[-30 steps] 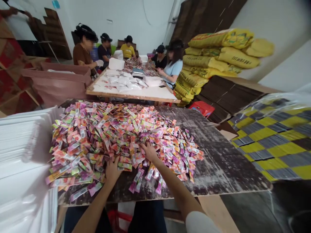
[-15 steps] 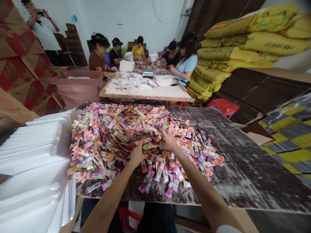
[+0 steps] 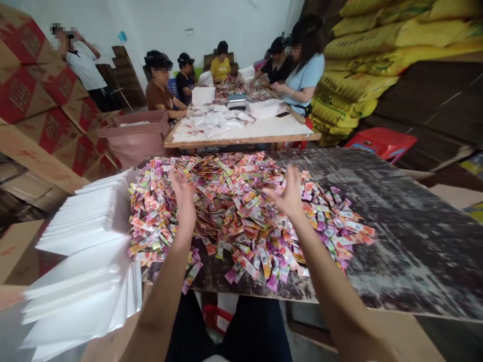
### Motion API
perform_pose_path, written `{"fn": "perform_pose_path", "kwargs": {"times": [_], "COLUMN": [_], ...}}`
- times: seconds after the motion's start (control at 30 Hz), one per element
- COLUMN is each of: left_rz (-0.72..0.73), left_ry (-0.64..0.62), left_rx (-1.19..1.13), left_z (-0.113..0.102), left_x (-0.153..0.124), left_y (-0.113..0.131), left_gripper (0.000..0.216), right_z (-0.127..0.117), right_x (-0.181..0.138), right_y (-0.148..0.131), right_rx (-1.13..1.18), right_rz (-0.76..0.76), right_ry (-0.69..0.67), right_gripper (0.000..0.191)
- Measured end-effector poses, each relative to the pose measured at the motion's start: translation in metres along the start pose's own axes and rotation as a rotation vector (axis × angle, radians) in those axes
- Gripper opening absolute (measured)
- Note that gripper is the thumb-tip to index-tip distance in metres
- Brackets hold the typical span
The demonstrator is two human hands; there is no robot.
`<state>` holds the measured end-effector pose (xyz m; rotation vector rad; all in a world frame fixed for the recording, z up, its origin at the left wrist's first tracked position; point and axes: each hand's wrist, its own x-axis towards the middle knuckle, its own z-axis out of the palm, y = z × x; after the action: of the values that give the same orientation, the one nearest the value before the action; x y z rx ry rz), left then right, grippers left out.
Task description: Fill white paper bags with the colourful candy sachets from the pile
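Note:
A wide heap of small colourful stick sachets point(image 3: 241, 216) in pink, orange, purple and green covers much of the dark worn table point(image 3: 400, 241). My left hand point(image 3: 184, 193) is over the left part of the heap, fingers stretched forward and apart, holding nothing I can see. Over the right part, my right hand point(image 3: 290, 196) is spread, its thumb pointing inward toward the left hand. Whether either hand touches the sachets is hard to tell. A few sachets lie loose along the near edge of the heap.
Stacked white bags point(image 3: 90, 221) stand left of the heap. Beyond is a white table point(image 3: 256, 131) with filled white bags, where several people work. Red-printed cartons point(image 3: 49, 125) rise at left; yellow sacks point(image 3: 362, 55) and a red stool point(image 3: 383, 142) are at right.
Both hands have moved apart, the left one leftward and the right one rightward, and their fingers have opened out from among the sachets. The camera view has shifted too.

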<state>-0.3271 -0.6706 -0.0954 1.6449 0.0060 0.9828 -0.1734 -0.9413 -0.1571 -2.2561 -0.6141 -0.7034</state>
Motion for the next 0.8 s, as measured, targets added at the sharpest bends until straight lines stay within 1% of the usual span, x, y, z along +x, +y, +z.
{"fn": "perform_pose_path", "kwargs": {"times": [0.03,0.07,0.1,0.13,0.17,0.2,0.27,0.33,0.37,0.43,0.47,0.53,0.57,0.63,0.7,0.8], "left_rz": [0.136,0.268,0.375,0.438,0.453,0.423,0.288,0.122,0.031,-0.167,-0.249,-0.353,-0.382,-0.414,-0.429,-0.416], "left_ry": [0.093,0.143,0.148,0.122,0.08,0.031,-0.076,-0.23,-0.329,-0.508,-0.569,-0.64,-0.657,-0.661,-0.635,-0.592], "left_rx": [0.114,0.245,0.369,0.468,0.537,0.585,0.669,0.795,0.868,1.005,1.059,1.132,1.15,1.178,1.222,1.27], "left_z": [0.001,0.003,0.005,0.007,0.01,0.011,0.011,0.006,0.001,-0.008,-0.012,-0.016,-0.015,-0.009,0.002,0.015], "left_x": [0.001,0.0,-0.003,-0.008,-0.015,-0.025,-0.056,-0.099,-0.123,-0.17,-0.19,-0.218,-0.225,-0.226,-0.216,-0.194], "left_y": [0.006,0.01,0.012,0.012,0.01,0.006,-0.008,-0.03,-0.042,-0.068,-0.081,-0.104,-0.113,-0.127,-0.136,-0.145], "left_gripper": [0.096,0.107,0.12,0.131,0.139,0.142,0.137,0.131,0.13,0.128,0.125,0.123,0.122,0.119,0.113,0.1], "right_z": [-0.006,-0.012,-0.016,-0.017,-0.017,-0.014,-0.002,0.014,0.022,0.038,0.044,0.054,0.057,0.062,0.064,0.067], "right_x": [0.003,0.006,0.006,0.004,-0.002,-0.012,-0.047,-0.1,-0.129,-0.183,-0.204,-0.23,-0.233,-0.226,-0.209,-0.18], "right_y": [-0.008,-0.016,-0.025,-0.033,-0.041,-0.049,-0.06,-0.065,-0.065,-0.057,-0.05,-0.031,-0.02,0.003,0.02,0.032], "right_rx": [-0.035,-0.076,-0.113,-0.139,-0.154,-0.162,-0.169,-0.172,-0.165,-0.139,-0.134,-0.179,-0.227,-0.337,-0.422,-0.472], "right_rz": [-0.007,-0.023,-0.047,-0.072,-0.086,-0.084,-0.053,-0.046,-0.077,-0.144,-0.176,-0.156,-0.105,0.024,0.106,0.139], "right_ry": [0.143,0.235,0.273,0.268,0.235,0.181,0.011,-0.235,-0.376,-0.58,-0.656,-0.719,-0.718,-0.685,-0.672,-0.697], "right_gripper": [0.11,0.111,0.109,0.107,0.106,0.105,0.103,0.097,0.093,0.091,0.092,0.093,0.092,0.083,0.071,0.057]}}
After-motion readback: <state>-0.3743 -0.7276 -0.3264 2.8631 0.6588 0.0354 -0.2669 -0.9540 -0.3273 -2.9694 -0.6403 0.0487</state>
